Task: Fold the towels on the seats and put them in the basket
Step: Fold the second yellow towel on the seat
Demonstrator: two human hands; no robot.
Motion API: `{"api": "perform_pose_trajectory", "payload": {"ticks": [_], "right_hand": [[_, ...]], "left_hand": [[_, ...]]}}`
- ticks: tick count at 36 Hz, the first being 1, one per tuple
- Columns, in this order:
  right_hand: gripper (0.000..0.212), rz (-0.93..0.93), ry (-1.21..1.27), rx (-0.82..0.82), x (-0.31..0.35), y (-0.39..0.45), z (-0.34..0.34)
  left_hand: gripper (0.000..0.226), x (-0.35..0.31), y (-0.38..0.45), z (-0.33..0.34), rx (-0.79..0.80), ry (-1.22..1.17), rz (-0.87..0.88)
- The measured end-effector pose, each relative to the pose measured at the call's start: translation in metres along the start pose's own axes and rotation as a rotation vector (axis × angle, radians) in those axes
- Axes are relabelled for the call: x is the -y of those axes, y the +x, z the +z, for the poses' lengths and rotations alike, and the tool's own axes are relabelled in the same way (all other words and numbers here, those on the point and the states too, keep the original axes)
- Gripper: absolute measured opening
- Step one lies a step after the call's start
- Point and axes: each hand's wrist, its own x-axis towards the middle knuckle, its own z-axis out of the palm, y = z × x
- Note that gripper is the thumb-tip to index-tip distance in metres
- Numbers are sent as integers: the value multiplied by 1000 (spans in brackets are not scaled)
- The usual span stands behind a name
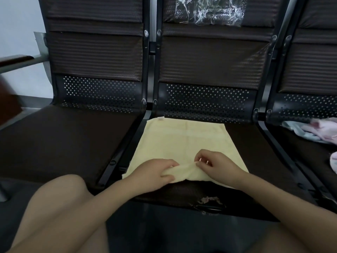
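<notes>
A yellow towel lies flat on the middle seat, ready for folding; left hand and right hand each grip its near edge, apparently to fold it

Pale yellow towel; dark brown seats; pink towels.

pale yellow towel: spread flat on the middle seat, small label at its 12 o'clock edge. left hand and right hand: both pinch the towel's 6 o'clock edge, bunched and lifted between them. pink and white towels: crumpled on the seat at 3 o'clock. clear plastic wrap: on the middle backrest, 12 o'clock. bare knee: 7 o'clock.
</notes>
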Motion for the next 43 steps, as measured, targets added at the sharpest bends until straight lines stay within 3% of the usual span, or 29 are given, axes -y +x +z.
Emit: {"api": "perform_pose_trajectory", "payload": {"ticks": [4, 8, 10, 13, 18, 20, 25, 28, 36, 39, 43], "right_hand": [[5, -27, -42, 26, -4, 4, -7], [45, 8, -218, 225, -7, -3, -10], [53, 31, -277, 274, -9, -6, -11], [45, 60, -271, 275, -13, -7, -20], [34, 154, -210, 91, -29, -5, -48], [31, 182, -188, 26, -36, -7, -58], [25, 305, -92, -38, -52, -14, -76], [23, 340, -22, -72, -58, -16, -81], [24, 340, 128, -120, -65, -26, -78], [28, 331, 211, -191, -62, -31, -72], [38, 373, 223, -150, -58, -40, -55]], "left_hand": [[34, 16, 3, -18, -67, 29, -64], [30, 27, 4, -37, -86, 100, -50], [30, 30, 4, -44, -51, 81, -54], [35, 34, 3, -50, 33, 47, -97], [46, 43, -3, -60, 183, 27, -172], [40, 46, -4, -64, 131, 11, -177], [29, 55, 0, -73, -266, -216, -189], [25, 55, 3, -72, -406, -368, -241], [31, 53, 2, -60, -528, -715, -402], [31, 52, -1, -58, -544, -667, -396], [30, 48, -5, -56, -514, -611, -392]]}}
